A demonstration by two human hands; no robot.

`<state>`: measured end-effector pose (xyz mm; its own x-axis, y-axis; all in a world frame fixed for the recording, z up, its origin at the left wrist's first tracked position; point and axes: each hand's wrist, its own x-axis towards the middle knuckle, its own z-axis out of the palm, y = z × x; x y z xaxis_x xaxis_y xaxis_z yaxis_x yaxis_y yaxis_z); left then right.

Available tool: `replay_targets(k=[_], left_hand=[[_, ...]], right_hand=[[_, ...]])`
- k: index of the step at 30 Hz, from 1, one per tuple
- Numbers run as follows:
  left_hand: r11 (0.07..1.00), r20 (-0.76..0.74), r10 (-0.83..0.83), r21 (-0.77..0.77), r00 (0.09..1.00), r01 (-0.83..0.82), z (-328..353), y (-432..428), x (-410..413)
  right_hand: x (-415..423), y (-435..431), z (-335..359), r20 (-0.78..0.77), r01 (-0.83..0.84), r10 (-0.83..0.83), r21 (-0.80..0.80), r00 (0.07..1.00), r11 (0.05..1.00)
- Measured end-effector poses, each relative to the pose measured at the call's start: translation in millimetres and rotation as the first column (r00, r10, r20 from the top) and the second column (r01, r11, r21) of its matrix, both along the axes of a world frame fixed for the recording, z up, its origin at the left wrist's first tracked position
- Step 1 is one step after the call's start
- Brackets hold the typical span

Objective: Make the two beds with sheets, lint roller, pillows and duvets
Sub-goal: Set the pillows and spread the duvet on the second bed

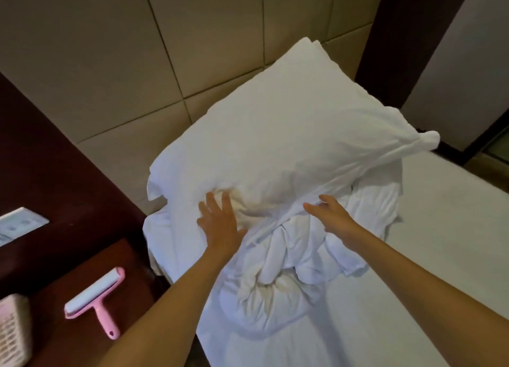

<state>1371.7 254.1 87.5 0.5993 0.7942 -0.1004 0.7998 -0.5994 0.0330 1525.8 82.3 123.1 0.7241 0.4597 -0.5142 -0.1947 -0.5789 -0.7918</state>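
A white pillow (289,135) lies at the head of the bed against the padded headboard. My left hand (220,223) presses flat on its near edge with fingers spread. My right hand (334,219) hovers with straight fingers at the pillow's near edge, above a crumpled white bundle of bedding (281,273). Whether it touches the fabric I cannot tell. The bed's white sheet (440,242) stretches to the right. A pink lint roller (95,302) lies on the dark bedside table at lower left.
The beige padded headboard (124,63) fills the back. A dark wood bedside table (82,270) stands left of the bed, with a white perforated basket (12,333) at its left edge and a white wall switch plate (19,223) above. A dark wood panel (399,36) rises at right.
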Motion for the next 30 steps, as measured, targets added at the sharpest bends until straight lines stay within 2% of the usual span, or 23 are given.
replay_targets(k=[5,7,8,9,12,14,17,20,21,23,25,26,28,30], left_hand=[[0.956,0.033,-0.242,0.177,0.97,0.233,-19.8,26.9,15.0],[0.936,-0.002,-0.349,0.047,0.937,0.349,-21.1,19.5,5.4],[0.912,0.045,-0.41,0.027,0.911,0.409,-23.1,10.6,-1.3],[0.882,0.117,-0.472,0.073,0.874,0.466,-24.2,-0.2,-7.9],[0.826,0.21,-0.558,0.05,0.803,0.561,-22.3,-35.5,-26.4],[0.805,0.238,-0.576,-0.003,0.782,0.593,-28.3,-59.4,-32.7],[0.772,0.322,-0.582,-0.068,0.746,0.632,-4.3,-97.6,-40.6],[0.751,0.296,-0.46,-0.373,0.837,0.544,30.1,-127.5,-50.6],[0.748,0.369,-0.366,-0.43,0.854,0.506,44.5,-134.8,-56.6],[0.796,0.589,-0.055,-0.462,0.806,0.392,64.9,-140.8,-68.7],[0.821,0.648,0.19,-0.516,0.737,0.243,69.7,-146.0,-82.7],[0.811,0.625,0.261,-0.555,0.736,0.183,70.9,-151.8,-89.1],[0.764,0.513,0.333,-0.639,0.792,0.093,69.9,-176.2,-100.4],[0.64,0.341,0.412,-0.768,0.845,-0.003,60.5,-216.3,-111.6]], right_hand=[[6.3,44.5,-27.2,-0.205,0.131,-0.108,0.1,0.973,0.986],[7.8,54.1,-30.1,-0.253,0.208,-0.169,0.138,0.953,0.968],[6.7,58.1,-27.0,-0.275,0.242,-0.193,0.157,0.942,0.957],[4.4,61.4,-21.4,-0.299,0.28,-0.22,0.174,0.928,0.944],[-0.4,57.9,-14.5,-0.38,0.485,-0.377,0.244,0.845,0.84],[-3.1,38.6,-12.5,-0.337,0.563,-0.468,0.29,0.817,0.774],[-14.3,-1.3,6.4,-0.274,0.575,-0.509,0.295,0.816,0.763],[-32.0,-45.4,28.4,-0.218,0.535,-0.488,0.317,0.845,0.783],[-40.1,-59.9,36.4,-0.199,0.52,-0.481,0.326,0.854,0.789],[-56.9,-91.8,50.8,-0.197,0.506,-0.466,0.352,0.862,0.787],[-75.0,-130.3,63.1,-0.211,0.499,-0.452,0.359,0.867,0.788],[-83.4,-152.5,70.0,-0.22,0.5,-0.449,0.375,0.866,0.781],[-100.4,-201.4,87.0,-0.246,0.506,-0.442,0.428,0.863,0.749],[-115.9,-256.2,105.4,-0.265,0.501,-0.426,0.474,0.865,0.724]])
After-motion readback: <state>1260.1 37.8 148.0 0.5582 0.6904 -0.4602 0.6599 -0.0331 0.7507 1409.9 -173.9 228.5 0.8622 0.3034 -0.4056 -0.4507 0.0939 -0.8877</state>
